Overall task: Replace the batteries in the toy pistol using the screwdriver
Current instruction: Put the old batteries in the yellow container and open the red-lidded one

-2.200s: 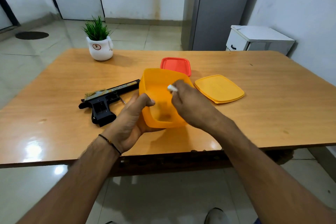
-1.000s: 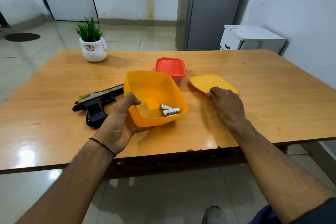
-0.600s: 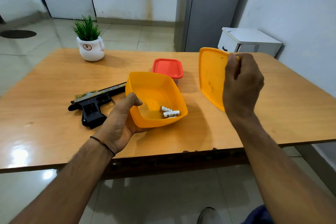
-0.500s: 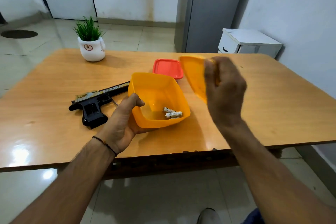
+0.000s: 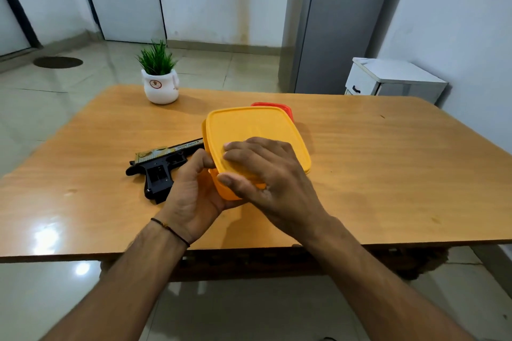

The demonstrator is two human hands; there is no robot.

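Observation:
A yellow lid [image 5: 255,130] lies on top of the yellow container [image 5: 225,191], slightly skewed. My right hand [image 5: 266,174] rests flat on the lid's near part with fingers spread. My left hand [image 5: 194,191] grips the container's near left side from below. The batteries inside are hidden under the lid. The black toy pistol [image 5: 160,169] lies on the wooden table [image 5: 388,174] just left of the container, its grip toward me. No screwdriver shows.
A red-lidded box [image 5: 273,106] stands right behind the yellow container. A small potted plant [image 5: 160,83] in a white pot sits at the table's far left. A white cabinet [image 5: 393,79] and a grey fridge stand beyond the table.
My right hand picked the yellow lid up from the table at the right, swung it over and laid it on the container. The left hand kept hold of the container.

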